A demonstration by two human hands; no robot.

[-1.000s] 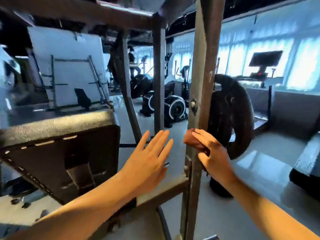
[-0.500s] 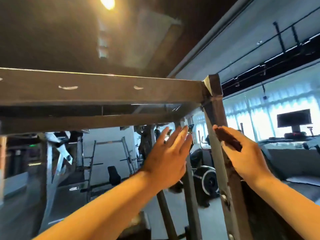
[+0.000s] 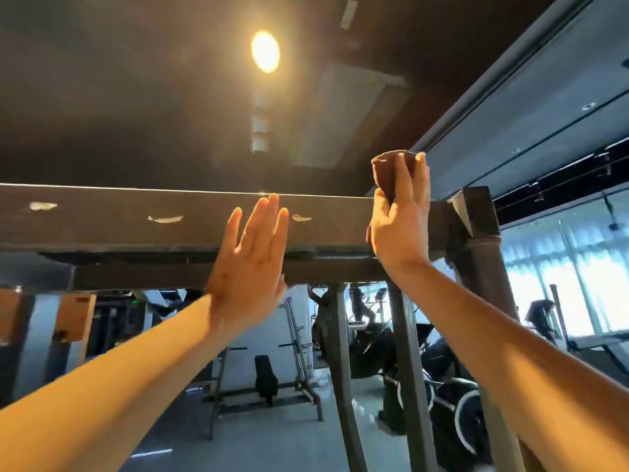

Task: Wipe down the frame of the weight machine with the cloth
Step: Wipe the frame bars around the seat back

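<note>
left hand [image 3: 246, 267] hovers flat and open, fingers straight, holding nothing, in front of the top crossbar [image 3: 119, 223]; right of it the right hand [image 3: 400, 226] pinches the bunched brown cloth [image 3: 388, 175] at the crossbar's upper edge, near the corner joint [image 3: 473, 212]. the cloth looks soft and light, best gripped bunched and pressed flat against the stiff, fixed steel. open room runs left along the crossbar; the corner's hard edge hems in the right.
</note>
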